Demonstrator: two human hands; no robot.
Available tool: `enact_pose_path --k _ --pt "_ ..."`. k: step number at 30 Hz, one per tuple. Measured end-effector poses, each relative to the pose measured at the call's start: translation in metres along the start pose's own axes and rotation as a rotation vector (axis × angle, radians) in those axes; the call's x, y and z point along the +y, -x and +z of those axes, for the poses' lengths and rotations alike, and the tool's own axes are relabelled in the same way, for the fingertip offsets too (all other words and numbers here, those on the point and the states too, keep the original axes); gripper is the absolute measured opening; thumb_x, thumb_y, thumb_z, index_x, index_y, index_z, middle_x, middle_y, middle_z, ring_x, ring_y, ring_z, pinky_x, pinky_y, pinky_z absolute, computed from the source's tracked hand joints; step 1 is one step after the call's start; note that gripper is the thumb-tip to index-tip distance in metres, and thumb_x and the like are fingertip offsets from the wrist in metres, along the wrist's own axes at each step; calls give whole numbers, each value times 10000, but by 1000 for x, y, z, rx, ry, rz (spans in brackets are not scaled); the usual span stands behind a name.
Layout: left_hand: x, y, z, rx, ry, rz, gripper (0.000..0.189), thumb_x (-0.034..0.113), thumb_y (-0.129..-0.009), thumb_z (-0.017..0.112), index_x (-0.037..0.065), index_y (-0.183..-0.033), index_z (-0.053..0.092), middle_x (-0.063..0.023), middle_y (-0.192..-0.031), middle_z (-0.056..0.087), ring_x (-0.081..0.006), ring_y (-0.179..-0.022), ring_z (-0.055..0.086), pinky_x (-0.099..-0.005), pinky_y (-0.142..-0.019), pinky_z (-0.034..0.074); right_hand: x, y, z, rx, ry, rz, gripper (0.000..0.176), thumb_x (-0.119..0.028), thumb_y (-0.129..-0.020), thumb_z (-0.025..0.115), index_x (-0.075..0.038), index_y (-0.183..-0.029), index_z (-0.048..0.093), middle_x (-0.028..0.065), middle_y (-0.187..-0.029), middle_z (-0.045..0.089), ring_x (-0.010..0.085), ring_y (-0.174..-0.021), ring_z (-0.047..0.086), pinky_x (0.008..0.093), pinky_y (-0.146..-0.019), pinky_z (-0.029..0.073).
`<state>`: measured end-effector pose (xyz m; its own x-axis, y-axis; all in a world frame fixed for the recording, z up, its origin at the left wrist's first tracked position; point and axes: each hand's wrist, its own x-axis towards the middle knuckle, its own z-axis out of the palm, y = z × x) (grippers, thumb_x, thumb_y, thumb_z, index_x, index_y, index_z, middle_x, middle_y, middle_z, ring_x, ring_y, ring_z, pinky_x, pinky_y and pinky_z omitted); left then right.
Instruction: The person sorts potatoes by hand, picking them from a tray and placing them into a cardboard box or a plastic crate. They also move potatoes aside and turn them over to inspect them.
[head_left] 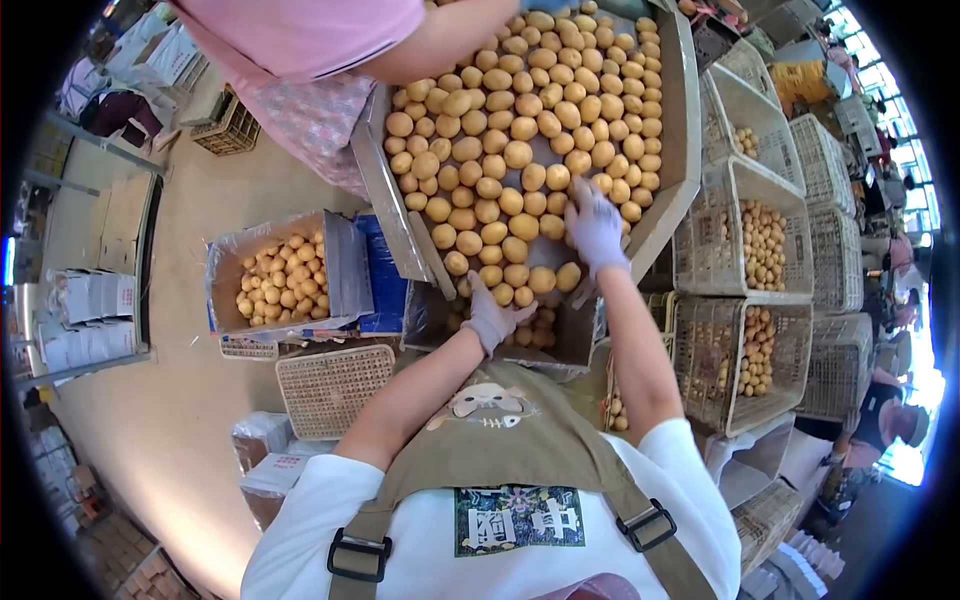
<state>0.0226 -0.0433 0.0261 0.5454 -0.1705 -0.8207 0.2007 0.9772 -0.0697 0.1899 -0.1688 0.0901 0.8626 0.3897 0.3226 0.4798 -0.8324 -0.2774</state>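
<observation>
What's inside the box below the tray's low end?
A few yellow fruits show in the box, beside the left hand. The tray and that hand cover most of it, so its fill level is hidden.

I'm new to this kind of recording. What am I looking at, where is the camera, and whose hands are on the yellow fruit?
There is no machine: a person works by hand, and the single wide-angle camera sits on that person's head, looking down over their apron. Their gloved left hand is at the low edge of a big tilted tray heaped with round yellow fruit; whether it grips one is unclear. The right hand lies spread on the fruit. Under the tray's edge stands a lined box; another box and baskets hold more. A second person in pink stands opposite.
</observation>
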Motion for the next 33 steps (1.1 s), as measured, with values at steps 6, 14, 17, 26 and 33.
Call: enact_pose_path --k 6,14,17,26,33 --pt "4 -6 -4 -24 22 -27 884 812 -873 342 243 -1541 232 -66 -1591 261 -387 -1443 249 -677 -1096 278 -10 -27 -1 -452 139 286 387 -285 -882 628 -103 -1208 526 186 -1288 536 383 -1099 613 490 -872 519" --pt "9 -3 -8 -65 24 -35 852 793 -884 355 244 -1531 278 -62 -1577 292 -359 -1443 266 -670 -1119 234 -9 2 -5 -402 15 282 384 -289 -895 592 -115 -1235 554 174 -1227 562 382 -1070 612 477 -892 508" --pt "12 1 -5 -123 27 -45 815 760 -902 355 239 -1527 289 -51 -1576 300 -360 -1443 271 -672 -1113 246 -27 29 -51 -66 -218 146 373 -204 -843 680 -118 -1200 615 160 -1138 587 360 -1001 625 428 -869 520" --pt "12 -3 -9 -89 -1 -33 790 742 -925 336 233 -1527 291 -49 -1572 319 -362 -1436 304 -677 -1112 253 63 266 -128 -227 122 729 466 -181 -888 635 -85 -1337 558 230 -1326 495 391 -1151 565 446 -974 470" --pt "10 -13 -23 -241 -19 -53 801 760 -915 327 243 -1526 298 -44 -1581 316 -350 -1423 335 -680 -1102 266 -44 132 -98 -44 -354 238 289 -35 -868 645 -28 -1156 669 155 -942 660 270 -768 640 360 -681 531"
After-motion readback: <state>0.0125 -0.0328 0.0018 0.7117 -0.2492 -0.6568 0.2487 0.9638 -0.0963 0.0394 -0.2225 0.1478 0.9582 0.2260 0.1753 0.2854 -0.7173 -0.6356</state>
